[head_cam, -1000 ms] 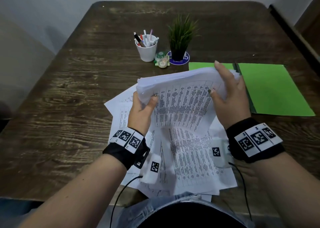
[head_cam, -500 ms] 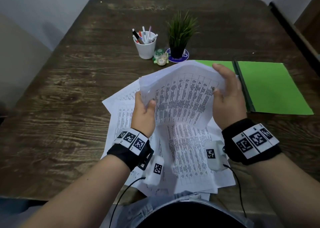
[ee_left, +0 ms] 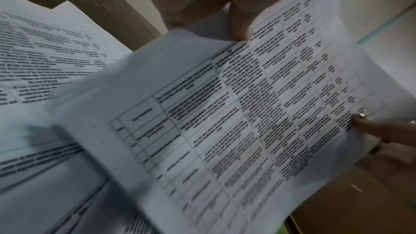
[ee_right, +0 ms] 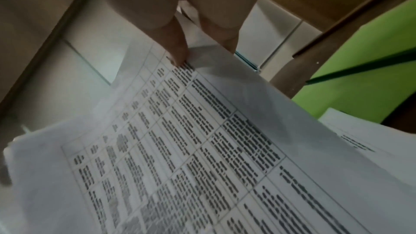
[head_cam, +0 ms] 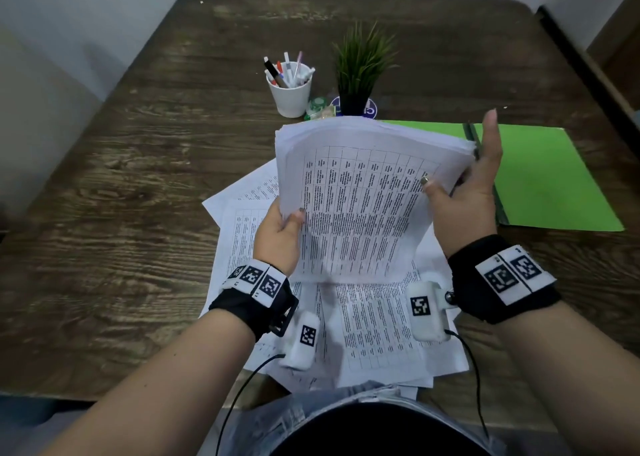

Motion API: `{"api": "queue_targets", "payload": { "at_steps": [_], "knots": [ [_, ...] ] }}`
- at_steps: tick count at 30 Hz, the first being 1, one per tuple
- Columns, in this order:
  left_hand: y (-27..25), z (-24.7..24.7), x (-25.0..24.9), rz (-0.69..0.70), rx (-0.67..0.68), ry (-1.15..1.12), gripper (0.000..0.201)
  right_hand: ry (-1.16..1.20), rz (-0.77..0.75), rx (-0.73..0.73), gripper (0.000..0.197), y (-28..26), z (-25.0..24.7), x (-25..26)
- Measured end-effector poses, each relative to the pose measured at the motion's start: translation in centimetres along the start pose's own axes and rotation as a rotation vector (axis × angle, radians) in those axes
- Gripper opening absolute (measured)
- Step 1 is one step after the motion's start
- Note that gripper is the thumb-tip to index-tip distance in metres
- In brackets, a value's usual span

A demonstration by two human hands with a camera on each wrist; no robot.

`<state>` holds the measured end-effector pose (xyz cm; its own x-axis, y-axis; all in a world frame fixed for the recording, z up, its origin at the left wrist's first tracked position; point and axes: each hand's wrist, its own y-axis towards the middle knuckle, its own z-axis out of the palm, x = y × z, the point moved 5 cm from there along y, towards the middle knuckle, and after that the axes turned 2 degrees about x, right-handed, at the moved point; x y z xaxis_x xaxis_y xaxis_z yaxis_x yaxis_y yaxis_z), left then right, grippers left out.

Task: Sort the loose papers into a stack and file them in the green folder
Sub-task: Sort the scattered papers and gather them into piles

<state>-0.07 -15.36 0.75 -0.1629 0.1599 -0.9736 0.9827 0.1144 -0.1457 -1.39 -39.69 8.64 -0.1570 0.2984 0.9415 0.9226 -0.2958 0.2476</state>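
I hold a thick stack of printed papers [head_cam: 360,199] raised on edge over the table. My left hand [head_cam: 280,233] grips its lower left edge, thumb on the front sheet [ee_left: 247,113]. My right hand [head_cam: 464,192] pinches the right edge with the thumb on the print [ee_right: 202,149], one finger pointing straight up. More loose printed sheets [head_cam: 374,331] lie spread on the table beneath the stack. The green folder [head_cam: 547,178] lies open flat to the right, partly hidden behind the stack and my right hand.
A white cup of pens [head_cam: 290,90], a small tape roll [head_cam: 317,107] and a potted grass plant [head_cam: 356,74] stand behind the papers. The dark wooden table [head_cam: 121,213] has bare surface to the left. Its right edge nears a wall.
The stack has been tilted up steeper and squared, rising toward me. My right hand slid to the stack's right edge and one finger now points up. The left hand keeps its grip.
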Motion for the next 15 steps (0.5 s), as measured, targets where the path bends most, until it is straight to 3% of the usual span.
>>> {"api": "queue_targets", "payload": {
  "at_steps": [3,6,9,11,15],
  "knots": [
    [0.2,-0.4,0.3,-0.001,0.022,0.005,0.027,0.04,0.174,0.043,0.08,0.6,-0.4,-2.7],
    [0.0,-0.6,0.9,-0.055,0.04,-0.033,0.027,-0.055,0.414,0.268,0.051,-0.8,0.1,-5.9],
    [0.2,-0.7,2.6,-0.131,0.049,-0.042,0.024,-0.148,0.565,0.471,0.051,-3.7,0.6,-9.0],
    [0.2,-0.7,3.6,-0.169,0.064,0.003,0.023,-0.122,0.607,0.51,0.046,-4.8,0.9,-10.6],
    [0.3,-0.2,4.9,-0.232,0.078,0.151,0.034,-0.106,0.688,0.55,0.058,-6.2,1.0,-13.5]
  ]
}}
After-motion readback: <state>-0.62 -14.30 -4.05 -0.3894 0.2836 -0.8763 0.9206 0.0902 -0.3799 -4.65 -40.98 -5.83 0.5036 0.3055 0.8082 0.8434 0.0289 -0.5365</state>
